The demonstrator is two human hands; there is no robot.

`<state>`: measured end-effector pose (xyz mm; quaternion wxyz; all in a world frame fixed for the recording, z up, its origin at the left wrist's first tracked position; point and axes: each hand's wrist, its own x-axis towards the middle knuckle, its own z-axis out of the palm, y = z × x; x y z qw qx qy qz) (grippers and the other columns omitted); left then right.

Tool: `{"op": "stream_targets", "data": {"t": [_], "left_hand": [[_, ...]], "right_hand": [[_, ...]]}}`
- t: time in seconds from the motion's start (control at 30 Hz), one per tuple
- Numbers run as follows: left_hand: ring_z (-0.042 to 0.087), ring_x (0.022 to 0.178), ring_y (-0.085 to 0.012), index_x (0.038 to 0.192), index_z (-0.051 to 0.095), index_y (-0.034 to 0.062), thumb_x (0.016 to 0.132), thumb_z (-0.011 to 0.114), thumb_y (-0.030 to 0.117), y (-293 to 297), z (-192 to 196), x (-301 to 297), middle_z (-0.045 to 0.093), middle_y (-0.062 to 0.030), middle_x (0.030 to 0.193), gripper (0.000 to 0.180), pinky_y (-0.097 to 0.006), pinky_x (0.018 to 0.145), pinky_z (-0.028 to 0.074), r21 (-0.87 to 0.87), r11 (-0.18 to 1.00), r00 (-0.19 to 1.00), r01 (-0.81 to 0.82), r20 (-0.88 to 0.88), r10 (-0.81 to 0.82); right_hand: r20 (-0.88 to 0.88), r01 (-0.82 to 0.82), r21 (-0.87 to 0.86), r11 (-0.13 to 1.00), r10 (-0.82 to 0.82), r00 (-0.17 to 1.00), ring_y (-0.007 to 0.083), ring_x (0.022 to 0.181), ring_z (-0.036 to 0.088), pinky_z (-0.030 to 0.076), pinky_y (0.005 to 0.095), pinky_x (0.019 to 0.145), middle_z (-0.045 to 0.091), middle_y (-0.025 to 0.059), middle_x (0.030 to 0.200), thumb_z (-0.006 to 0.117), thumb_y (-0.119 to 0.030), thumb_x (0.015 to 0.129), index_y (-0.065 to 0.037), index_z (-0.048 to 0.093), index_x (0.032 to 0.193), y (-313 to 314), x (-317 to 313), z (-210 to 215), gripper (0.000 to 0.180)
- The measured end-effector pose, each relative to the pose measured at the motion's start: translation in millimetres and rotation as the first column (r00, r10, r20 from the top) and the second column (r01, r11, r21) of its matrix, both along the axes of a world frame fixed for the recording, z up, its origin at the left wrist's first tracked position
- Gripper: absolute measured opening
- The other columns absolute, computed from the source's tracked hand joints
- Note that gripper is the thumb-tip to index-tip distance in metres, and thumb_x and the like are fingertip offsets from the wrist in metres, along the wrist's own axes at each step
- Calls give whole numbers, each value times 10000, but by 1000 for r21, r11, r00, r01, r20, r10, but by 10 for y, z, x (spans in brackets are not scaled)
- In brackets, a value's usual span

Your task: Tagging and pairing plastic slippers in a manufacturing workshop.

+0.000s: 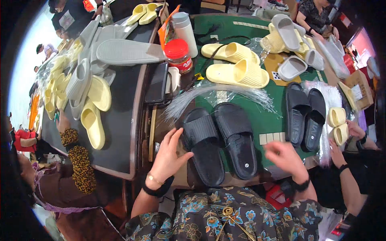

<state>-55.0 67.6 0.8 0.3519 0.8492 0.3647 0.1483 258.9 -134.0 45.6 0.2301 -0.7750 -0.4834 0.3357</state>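
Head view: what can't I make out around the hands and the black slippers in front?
All in the head view:
Front black slippers: undersides hidden against the table.
Right hand: fingers blurred.
Left hand: thumb overlaps a slipper's edge; this angle hides whether they touch.
White dot on an insole: markings too small.
Co-worker at right: body cut off by the dark rim.

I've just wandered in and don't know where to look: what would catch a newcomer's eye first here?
Probably the pair of black slippers at the near edge of the green-topped table, between the person's left hand and blurred right hand. Beyond them, past an arc of thin clear strands, lie two pale yellow slippers. The red-lidded jar stands out to their left.
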Motion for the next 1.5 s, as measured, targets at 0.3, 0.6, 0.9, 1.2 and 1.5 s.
{"op": "stream_targets", "data": {"t": [0.3, 0.6, 0.9, 1.2, 1.5], "left_hand": [[416, 1288, -381, 1341, 486, 74, 749, 674, 25, 34, -199, 304, 433, -185, 1407, 623, -435, 1080, 359, 140, 973, 983, 184, -41, -180], [419, 1286, -373, 1293, 531, 79, 735, 730, 62, 125, -83, 219, 456, -154, 1396, 592, -430, 1070, 364, 85, 963, 967, 254, 3, -255], [618, 696, -209, 894, 697, 26, 776, 698, 27, -40, 9, 201, 643, -100, 803, 118, -298, 622, 485, 58, 989, 952, -136, 284, 115], [640, 709, -185, 944, 676, -4, 841, 679, 57, -165, -110, -33, 660, -104, 811, 120, -292, 640, 501, -50, 968, 926, -248, 282, 252], [611, 779, -88, 1141, 600, -8, 881, 637, 23, -158, 44, 156, 633, -36, 860, 265, -227, 684, 506, -187, 974, 897, -128, 396, 194]], "right_hand": [[205, -116, 130, 985, 88, 975, 418, 1088, 540, 458, 461, 924, 516, 241, 1190, 712, -360, 795, -28, 408, 1351, 495, -182, -550, 715], [86, -52, 159, 986, 39, 996, 336, 949, 619, 501, 405, 831, 623, 176, 1034, 707, -319, 772, -30, 635, 1106, 1021, 131, -288, 447], [591, -102, 330, 938, -121, 798, 379, 864, 650, 528, 479, 752, 620, 195, 986, 629, -179, 808, -40, 655, 975, 2245, 469, -676, 219], [653, -114, 291, 950, -110, 749, 378, 758, 666, 529, 490, 665, 673, 183, 819, 561, -170, 841, -33, 670, 864, 2513, 611, -853, 177], [-292, 311, 826, 469, -115, 949, 71, 657, 614, 497, 218, 610, 647, 43, 791, 589, -72, 925, 10, 600, 931, 1981, 235, 372, 83]]}}
